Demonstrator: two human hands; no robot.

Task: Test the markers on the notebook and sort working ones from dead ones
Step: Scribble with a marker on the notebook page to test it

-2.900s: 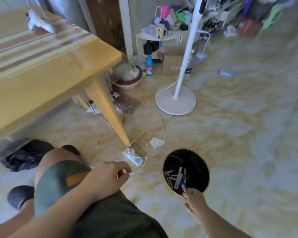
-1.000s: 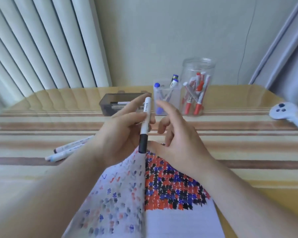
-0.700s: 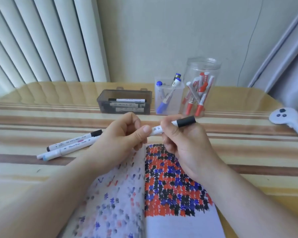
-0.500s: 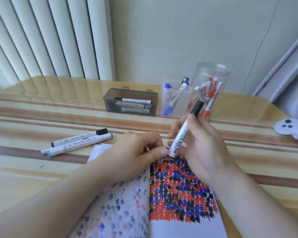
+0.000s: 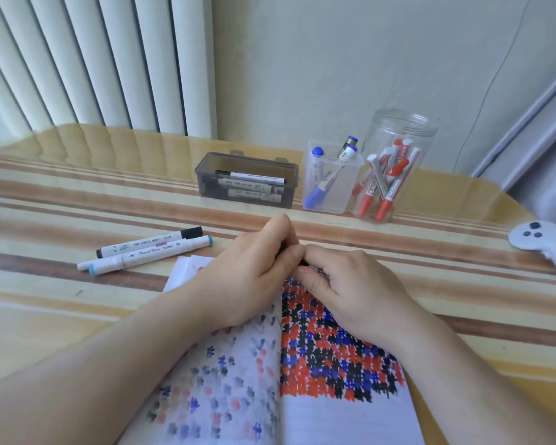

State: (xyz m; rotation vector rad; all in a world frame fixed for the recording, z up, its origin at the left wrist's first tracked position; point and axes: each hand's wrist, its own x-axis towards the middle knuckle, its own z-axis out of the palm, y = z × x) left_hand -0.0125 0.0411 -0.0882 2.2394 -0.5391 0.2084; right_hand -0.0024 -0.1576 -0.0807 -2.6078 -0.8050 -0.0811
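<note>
The marker being tested is almost wholly hidden; only a dark sliver (image 5: 303, 264) shows where the two hands meet above the top edge of the open notebook (image 5: 318, 419); the left hand (image 5: 251, 284) is curled with its fingertips pressed against the thumb of the right hand (image 5: 353, 290), so the hands are together and both pinch that small dark piece; whether it is cap or barrel cannot be told. The notebook lies at the near edge of the table (image 5: 61, 303); its right page is packed with red, blue and black marks, its left page carries fainter, scattered ones; both forearms cross the pages.

Left of the notebook, toward the left edge of the table, two white markers lie side by side and touching: a black-capped marker (image 5: 148, 242) and a teal-tipped marker (image 5: 145, 255), both slanted.

Along the far edge of the table stand three containers in a row; a dark translucent box (image 5: 247, 162) holds white markers lying flat; just beside it to the right a clear square cup (image 5: 350, 200) holds blue markers leaning upright; beside that a clear round jar (image 5: 398, 123) holds red markers.

At the right edge of the table rests a white controller (image 5: 533, 240) with dark buttons; behind the far edge hang pale vertical blinds (image 5: 87, 59) on the left and a plain wall (image 5: 334, 59).
</note>
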